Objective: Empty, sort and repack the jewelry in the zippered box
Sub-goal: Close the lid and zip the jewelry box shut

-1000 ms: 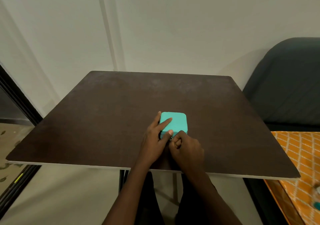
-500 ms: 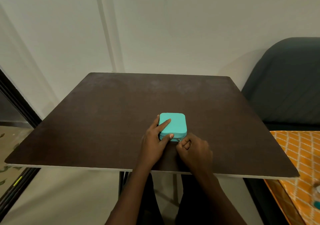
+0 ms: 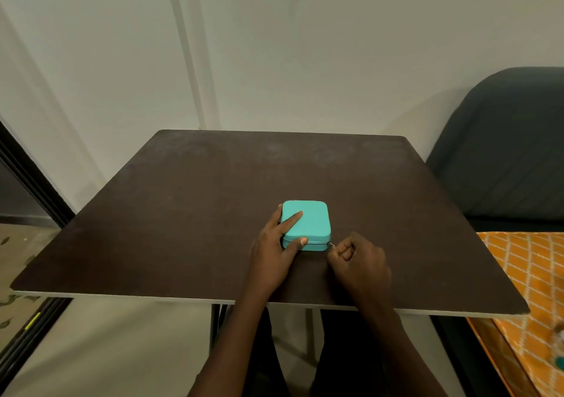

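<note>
A small turquoise zippered box [image 3: 311, 219] lies closed on the dark brown table [image 3: 183, 213], near its front edge. My left hand [image 3: 274, 250] steadies the box: the index finger rests on the lid, the thumb presses the front side. My right hand [image 3: 358, 259] is at the box's front right corner, fingers pinched on the small metal zipper pull [image 3: 331, 245]. The jewelry inside is hidden.
A dark grey upholstered seat [image 3: 503, 152] stands to the right of the table. An orange patterned cloth [image 3: 528, 274] lies at the lower right. A pale wall is behind the table, and a dark door frame [image 3: 27, 176] runs along the left.
My right hand has slid the zipper pull rightward along the box's front, from near the left thumb to the front right corner. The left hand has stayed on the box.
</note>
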